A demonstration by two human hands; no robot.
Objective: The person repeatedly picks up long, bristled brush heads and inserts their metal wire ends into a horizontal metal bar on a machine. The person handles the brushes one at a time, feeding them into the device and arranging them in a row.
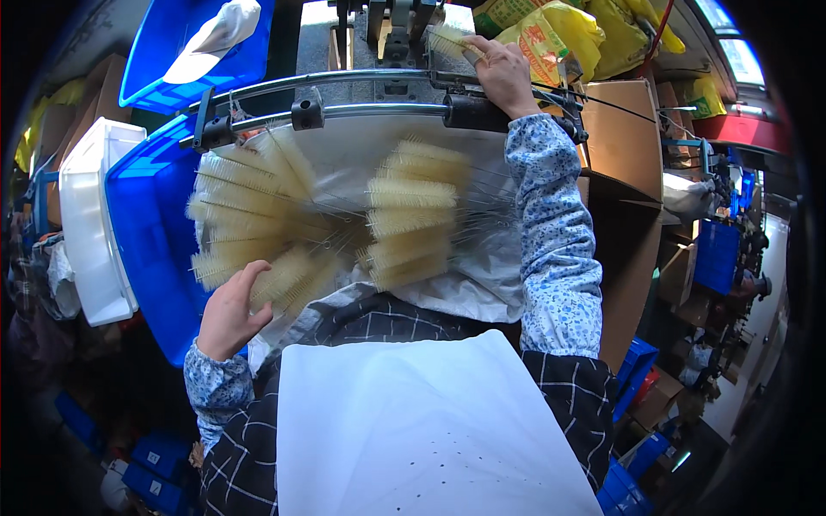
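Up at the machine, my right hand (508, 76) is closed on a pale-bristled bottle brush (450, 43), its fingertips at the brush's right end. My left hand (232, 311) is held low on the left, thumb and fingers apart and nothing between them. Beside its fingertips lies a fanned pile of cream bottle brushes (245, 193); whether they touch, I cannot tell. A second row of brushes (415, 196) lies to the right, thin wire stems pointing right. Both groups rest on a whitish sheet (477, 292) over my lap and look slightly blurred.
A metal rod (379, 110) with black clamps crosses in front of the machine (396, 43). Blue bins (142, 232) and a white tub (90, 224) stand at left. On the right are an open cardboard box (624, 138) and yellow bags (559, 39). A white sheet (422, 421) covers my front.
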